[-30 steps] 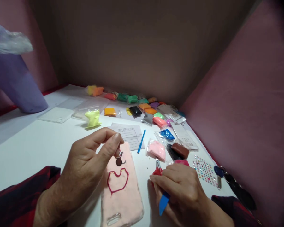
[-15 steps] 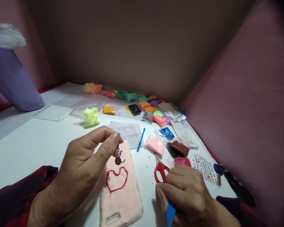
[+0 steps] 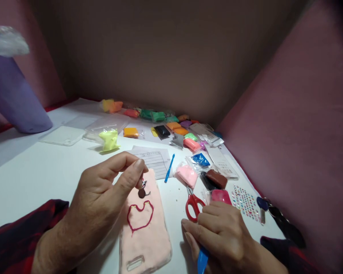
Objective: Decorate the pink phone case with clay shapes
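A phone case (image 3: 151,243) coated in pale pink clay lies on the table in front of me. A dark pink heart-like outline (image 3: 152,217) and a small brown figure (image 3: 142,193) decorate it. Over the case's upper left part, my left hand (image 3: 100,201) is closed in a thumb-and-forefinger pinch; whatever the fingertips hold, if anything, is too small to make out. To the right of the case, my right hand (image 3: 225,232) is closed around a blue modelling tool (image 3: 202,259), its flat end pointing down toward me. Red-handled scissors (image 3: 192,207) lie just beyond that hand.
Bags of coloured clay (image 3: 162,131) spread across the back and right. A second blue tool (image 3: 169,168) rests by a lined paper (image 3: 157,156). A rhinestone sheet (image 3: 247,203) and keys (image 3: 263,209) lie at right; a clear case (image 3: 63,136) and purple container (image 3: 15,95) stand left.
My right hand has shifted slightly left with the blue modelling tool, whose visible end has turned a little. My left hand keeps its pinch. The whole view has moved slightly.
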Demonstrator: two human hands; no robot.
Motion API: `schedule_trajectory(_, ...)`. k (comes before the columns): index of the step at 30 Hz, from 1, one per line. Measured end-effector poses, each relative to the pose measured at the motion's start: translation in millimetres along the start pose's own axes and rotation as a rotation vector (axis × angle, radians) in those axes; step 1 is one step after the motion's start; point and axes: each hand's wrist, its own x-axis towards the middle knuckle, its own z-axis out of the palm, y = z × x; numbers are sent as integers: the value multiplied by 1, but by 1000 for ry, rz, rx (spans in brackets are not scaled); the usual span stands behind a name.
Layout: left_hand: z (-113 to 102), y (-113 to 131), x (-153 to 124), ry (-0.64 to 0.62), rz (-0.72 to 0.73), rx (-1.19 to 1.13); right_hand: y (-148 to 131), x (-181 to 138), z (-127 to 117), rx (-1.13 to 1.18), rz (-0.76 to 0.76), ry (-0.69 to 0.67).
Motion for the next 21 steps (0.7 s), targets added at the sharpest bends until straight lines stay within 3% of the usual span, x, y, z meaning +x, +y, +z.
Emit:
schedule_trajectory(3, 0, 0, -1, 1, -6, -7, -1, -1, 1, 19, 17, -58)
schedule_trajectory(16, 1, -1, 1, -16, -15, -29, -1, 0, -1, 40, 41, -56)
schedule_trajectory(21, 0, -1, 1, -27, 0, -27, -2, -1, 0, 41, 33, -115)
